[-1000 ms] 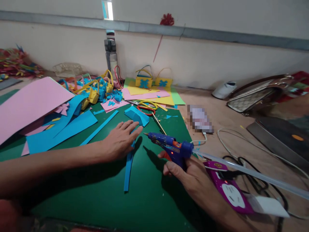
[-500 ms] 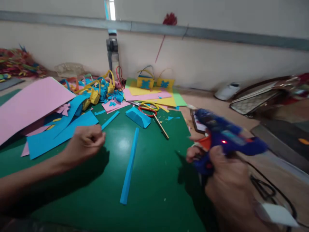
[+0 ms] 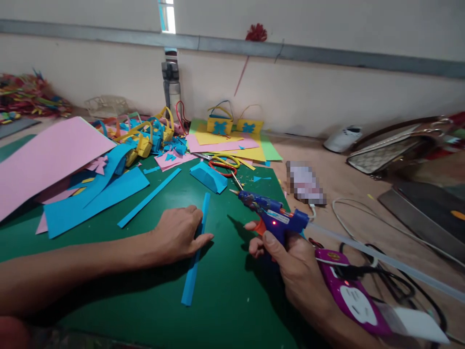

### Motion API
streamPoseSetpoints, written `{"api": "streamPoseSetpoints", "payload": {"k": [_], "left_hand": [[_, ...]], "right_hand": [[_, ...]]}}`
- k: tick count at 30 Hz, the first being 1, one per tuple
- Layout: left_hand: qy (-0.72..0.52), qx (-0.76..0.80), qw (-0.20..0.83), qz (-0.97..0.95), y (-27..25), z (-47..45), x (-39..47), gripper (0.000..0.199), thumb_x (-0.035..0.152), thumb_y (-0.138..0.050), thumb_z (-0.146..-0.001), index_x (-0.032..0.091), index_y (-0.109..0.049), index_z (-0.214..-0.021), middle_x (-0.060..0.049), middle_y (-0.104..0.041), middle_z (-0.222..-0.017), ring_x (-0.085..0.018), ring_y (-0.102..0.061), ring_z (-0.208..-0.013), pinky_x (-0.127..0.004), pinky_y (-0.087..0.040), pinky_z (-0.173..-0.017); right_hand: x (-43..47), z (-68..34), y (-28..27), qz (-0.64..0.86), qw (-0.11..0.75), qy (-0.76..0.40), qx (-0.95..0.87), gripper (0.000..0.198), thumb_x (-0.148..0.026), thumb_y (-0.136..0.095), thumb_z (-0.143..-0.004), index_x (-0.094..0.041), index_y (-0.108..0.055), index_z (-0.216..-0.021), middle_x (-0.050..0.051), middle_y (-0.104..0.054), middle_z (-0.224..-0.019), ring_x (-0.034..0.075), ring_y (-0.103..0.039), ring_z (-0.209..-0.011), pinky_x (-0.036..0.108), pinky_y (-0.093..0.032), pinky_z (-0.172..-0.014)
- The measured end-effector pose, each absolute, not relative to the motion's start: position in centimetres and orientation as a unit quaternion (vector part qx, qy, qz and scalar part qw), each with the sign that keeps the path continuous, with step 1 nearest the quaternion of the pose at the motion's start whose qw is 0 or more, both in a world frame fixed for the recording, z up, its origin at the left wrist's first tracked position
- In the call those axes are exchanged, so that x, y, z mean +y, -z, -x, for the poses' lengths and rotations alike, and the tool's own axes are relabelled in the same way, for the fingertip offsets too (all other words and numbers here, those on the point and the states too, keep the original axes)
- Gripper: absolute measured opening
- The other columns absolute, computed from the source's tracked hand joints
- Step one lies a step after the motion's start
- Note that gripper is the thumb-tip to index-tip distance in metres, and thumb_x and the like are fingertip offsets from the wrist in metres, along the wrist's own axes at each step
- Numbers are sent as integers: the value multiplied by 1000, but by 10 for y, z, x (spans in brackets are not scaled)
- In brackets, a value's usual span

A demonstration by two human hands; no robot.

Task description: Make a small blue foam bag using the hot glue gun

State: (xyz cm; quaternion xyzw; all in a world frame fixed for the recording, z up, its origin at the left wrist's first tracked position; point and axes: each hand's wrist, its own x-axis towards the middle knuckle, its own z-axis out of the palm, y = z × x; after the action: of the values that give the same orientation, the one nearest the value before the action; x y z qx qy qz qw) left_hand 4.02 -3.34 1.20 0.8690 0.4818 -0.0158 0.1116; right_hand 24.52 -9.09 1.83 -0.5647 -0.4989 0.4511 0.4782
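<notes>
My left hand [image 3: 179, 231] is over a narrow blue strip [image 3: 191, 281] that lies lengthwise on the green table top [image 3: 225, 310]. Its thumb stretches across the strip, apart from the curled fingers at the strip's left edge; whether they press on it I cannot tell. In my right hand [image 3: 290, 261] is a blue hot glue gun [image 3: 278, 213] with an orange trigger and a lit red light. The nozzle points left, above the table, and a clear glue stick [image 3: 385, 264] sticks out behind. Beyond the strip sits a folded blue piece [image 3: 208, 177].
Another blue strip [image 3: 148, 198] and pink sheets [image 3: 61, 155] lie left. Scissors [image 3: 223, 165] and small yellow bags [image 3: 220, 126] are farther back. On the right are a phone [image 3: 305, 182], a purple power strip [image 3: 350, 291] with cables, and a handbag [image 3: 381, 152].
My left hand has moved right from beside the blue sheet to the strip, its thumb now extended. The glue gun has swung left over the table, uncovering the phone and power strip.
</notes>
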Motion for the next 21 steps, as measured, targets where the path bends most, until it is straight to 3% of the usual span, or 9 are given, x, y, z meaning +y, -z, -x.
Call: {"api": "streamPoseSetpoints", "payload": {"k": [6,14,21], "left_hand": [[22,475,126,-871,-7,-41,-35,17,31,-46,-82,17,-56,-80,-5,-61,-81,-19,-58,-68,-28,-37,-55],[36,406,-22,-913,0,-38,-39,23,10,-35,-84,14,-57,-84,-12,-58,-89,-25,-55,-80,-33,-43,-58],[38,367,-6,-930,3,-37,-48,26,26,-36,-90,15,-58,-82,-10,-61,-83,-25,-58,-75,-37,-46,-62]], "right_hand": [[-94,-245,-19,560,474,-450,-509,27,-41,-57,-81,-17,-60,-93,2,-64,-77,12,-57,-61,25,-45,-58],[-94,-245,-20,562,474,-440,-516,28,-43,-56,-82,-18,-60,-93,1,-64,-73,14,-57,-61,27,-44,-60],[-94,-244,-21,573,462,-434,-519,29,-43,-54,-82,-17,-60,-93,2,-63,-70,14,-56,-62,28,-45,-61]]}}
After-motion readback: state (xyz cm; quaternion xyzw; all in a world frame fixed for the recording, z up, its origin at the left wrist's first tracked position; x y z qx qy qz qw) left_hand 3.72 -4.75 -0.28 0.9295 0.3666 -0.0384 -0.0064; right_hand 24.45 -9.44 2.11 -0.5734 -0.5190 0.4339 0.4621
